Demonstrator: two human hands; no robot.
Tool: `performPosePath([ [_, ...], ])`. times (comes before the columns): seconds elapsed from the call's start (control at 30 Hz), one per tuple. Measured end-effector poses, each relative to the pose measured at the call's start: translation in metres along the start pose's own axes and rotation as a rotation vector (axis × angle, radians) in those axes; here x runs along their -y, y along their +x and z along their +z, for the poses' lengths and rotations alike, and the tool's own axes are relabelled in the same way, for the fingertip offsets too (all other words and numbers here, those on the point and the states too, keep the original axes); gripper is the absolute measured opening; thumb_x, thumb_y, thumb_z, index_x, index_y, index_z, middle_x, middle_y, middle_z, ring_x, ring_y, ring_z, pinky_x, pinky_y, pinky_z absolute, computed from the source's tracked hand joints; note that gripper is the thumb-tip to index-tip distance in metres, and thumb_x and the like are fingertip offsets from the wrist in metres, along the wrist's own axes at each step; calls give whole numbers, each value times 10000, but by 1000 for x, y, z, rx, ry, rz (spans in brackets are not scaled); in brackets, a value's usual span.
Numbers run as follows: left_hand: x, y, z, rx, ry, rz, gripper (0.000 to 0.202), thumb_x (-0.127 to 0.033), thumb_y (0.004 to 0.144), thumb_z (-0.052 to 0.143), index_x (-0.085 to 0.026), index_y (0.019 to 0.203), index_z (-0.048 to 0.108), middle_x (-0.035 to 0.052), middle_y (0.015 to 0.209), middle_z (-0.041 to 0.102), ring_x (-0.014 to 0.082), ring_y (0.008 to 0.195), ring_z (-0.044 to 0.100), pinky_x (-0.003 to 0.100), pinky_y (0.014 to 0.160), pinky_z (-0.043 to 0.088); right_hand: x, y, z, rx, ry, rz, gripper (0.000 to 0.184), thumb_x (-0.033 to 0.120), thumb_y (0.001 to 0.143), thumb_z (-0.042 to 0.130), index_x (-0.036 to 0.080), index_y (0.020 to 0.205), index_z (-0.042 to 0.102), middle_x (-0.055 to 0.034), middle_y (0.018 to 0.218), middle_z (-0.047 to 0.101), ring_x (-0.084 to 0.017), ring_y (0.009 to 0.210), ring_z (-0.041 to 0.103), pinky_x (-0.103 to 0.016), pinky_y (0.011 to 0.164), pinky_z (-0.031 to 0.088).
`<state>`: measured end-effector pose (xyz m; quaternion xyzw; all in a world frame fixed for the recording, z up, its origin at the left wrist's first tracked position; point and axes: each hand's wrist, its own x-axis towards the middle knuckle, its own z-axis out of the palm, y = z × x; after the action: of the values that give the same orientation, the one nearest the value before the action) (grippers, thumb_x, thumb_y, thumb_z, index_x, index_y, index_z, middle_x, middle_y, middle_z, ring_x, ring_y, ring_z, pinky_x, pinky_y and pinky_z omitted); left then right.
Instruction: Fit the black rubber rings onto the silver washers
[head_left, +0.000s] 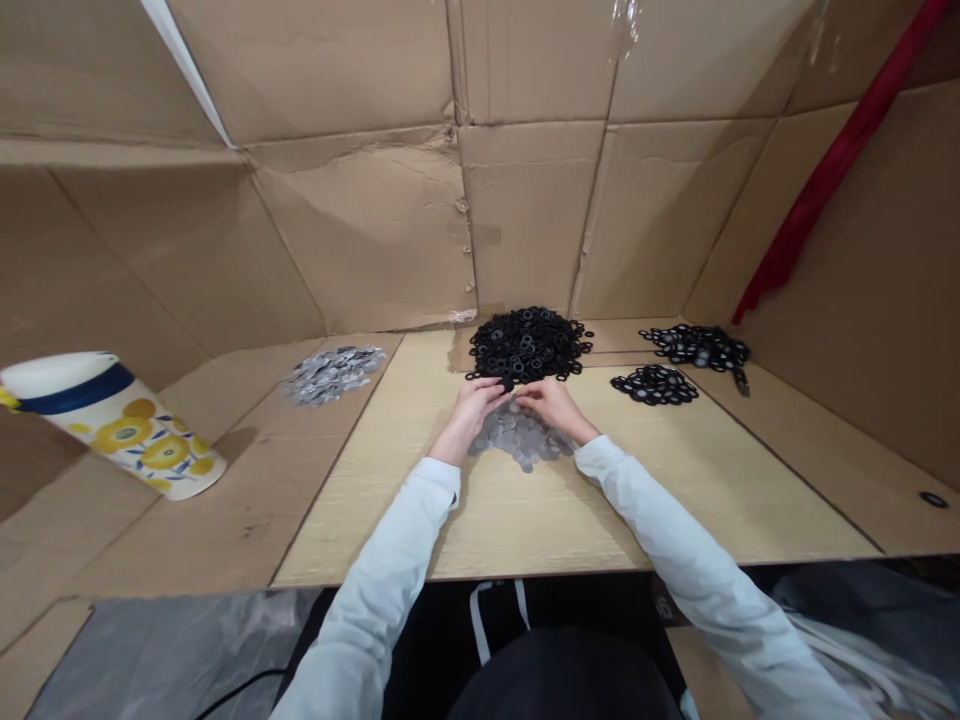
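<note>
My left hand is closed in a pinch on a small black ring, whose centre is too small to make out. Close beside it, the fingertips of my right hand are pinched together; whatever they hold is too small to name. Under and between both hands lies a loose pile of thin translucent discs on the pale board. Just beyond my fingers rises a large heap of black rings.
Grey discs form a pile at the left. On the right are two piles of black rings with pale centres, one nearer and one farther. A flowered cup stands far left. One black ring lies far right. Cardboard walls surround the table.
</note>
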<state>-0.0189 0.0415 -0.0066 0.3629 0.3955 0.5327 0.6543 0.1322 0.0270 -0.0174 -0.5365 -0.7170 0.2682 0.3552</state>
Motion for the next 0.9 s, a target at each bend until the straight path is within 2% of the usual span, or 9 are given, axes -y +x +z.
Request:
performPosePath([
  [0.1, 1, -2, 1, 10, 12, 15, 161, 49, 662, 568, -97, 715, 609, 28, 675, 634, 116, 675, 637, 346, 885, 506, 0, -1, 0, -11, 28, 30, 199, 251, 746, 559, 134, 826, 699, -47, 697, 694, -147, 614, 606, -238, 608, 451],
  [0.17, 1, -4, 1, 11, 27, 21, 156, 48, 665, 566, -95, 705, 615, 34, 681, 639, 119, 693, 639, 349, 892, 502, 0, -1, 0, -75, 46, 36, 192, 292, 732, 574, 143, 771, 689, -47, 689, 686, -152, 626, 604, -245, 606, 456],
  [0.27, 1, -7, 3, 4, 40, 18, 152, 49, 664, 575, -93, 689, 624, 42, 679, 642, 127, 729, 645, 356, 913, 488, 0, 0, 1, -212, 300, 87, 224, 359, 717, 577, 148, 753, 641, -49, 702, 670, -160, 651, 613, -262, 597, 478],
  [0.37, 2, -8, 6, 16, 32, 11, 143, 49, 657, 593, -85, 691, 631, 50, 693, 653, 129, 726, 647, 363, 920, 481, 1, 0, 4, -287, 515, 44, 269, 409, 645, 644, 159, 730, 592, -40, 717, 655, -161, 677, 616, -285, 631, 502],
  [0.47, 5, -9, 8, 46, 40, -4, 131, 38, 660, 603, -72, 719, 641, 59, 709, 664, 122, 687, 644, 371, 918, 479, 2, 0, 11, -302, 479, -20, 305, 423, 577, 697, 159, 681, 583, -46, 713, 652, -159, 674, 604, -307, 676, 501],
  [0.57, 7, -10, 9, 49, 56, -11, 124, 26, 667, 607, -70, 736, 646, 62, 720, 669, 116, 670, 641, 374, 920, 474, 2, 0, 15, -309, 477, 11, 328, 432, 541, 715, 154, 656, 586, -55, 711, 658, -165, 681, 610, -320, 701, 500],
  [0.73, 7, -11, 10, 35, 43, 10, 126, 49, 657, 605, -66, 701, 630, 62, 705, 656, 121, 658, 642, 373, 899, 486, 0, -1, 12, -288, 675, 128, 357, 403, 456, 770, 160, 631, 575, -27, 664, 655, -148, 629, 609, -318, 671, 515],
  [0.9, 5, -13, 10, 61, 21, -20, 134, 47, 669, 592, -75, 716, 626, 61, 735, 659, 121, 693, 646, 358, 908, 488, 4, -6, 8, -286, 779, 141, 331, 362, 468, 782, 166, 612, 558, -3, 635, 640, -128, 591, 600, -315, 665, 521],
])
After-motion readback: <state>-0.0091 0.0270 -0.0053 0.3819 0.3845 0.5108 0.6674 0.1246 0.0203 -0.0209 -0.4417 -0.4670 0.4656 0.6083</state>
